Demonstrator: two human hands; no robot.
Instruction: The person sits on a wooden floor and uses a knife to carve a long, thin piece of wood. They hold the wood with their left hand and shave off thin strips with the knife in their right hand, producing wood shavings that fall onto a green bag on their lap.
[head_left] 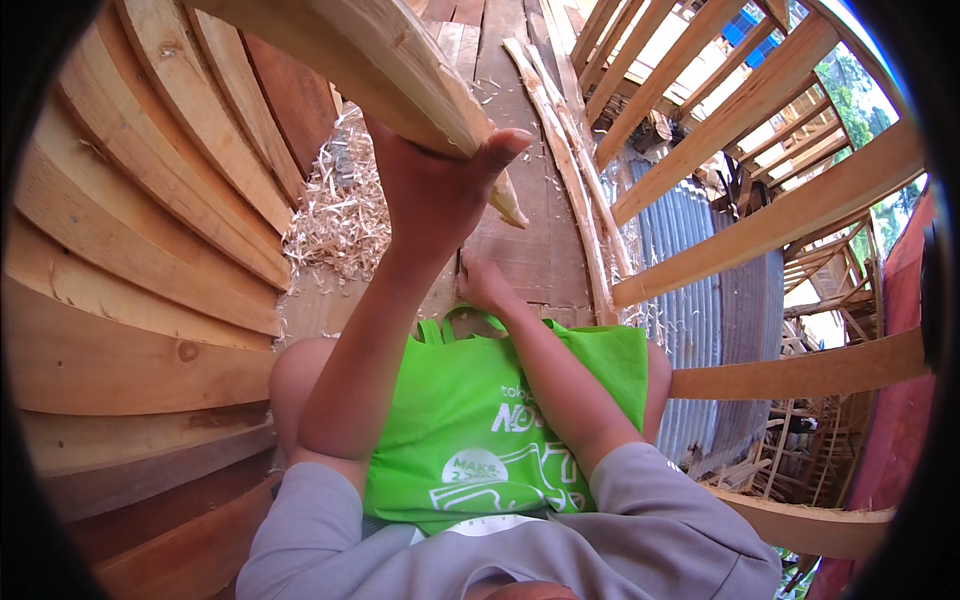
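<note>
A long, pale piece of timber slants down from the upper left and tapers to a rough point. My left hand grips it from below near that pointed end, thumb sticking out to the right and the other fingers mostly hidden. Lower down, my right hand is closed close to the plank floor. A thin dark edge shows at its fingers, but what it holds is hidden. Across my lap lies a green cloth bag with white print, its handles just below my right hand.
Curved wooden ribs and planks rise on my left. Wood shavings are heaped beside them. Two long, pale strips of wood lie along the floor's right side. Farther right stand slanting ribs, with corrugated metal sheets beyond them.
</note>
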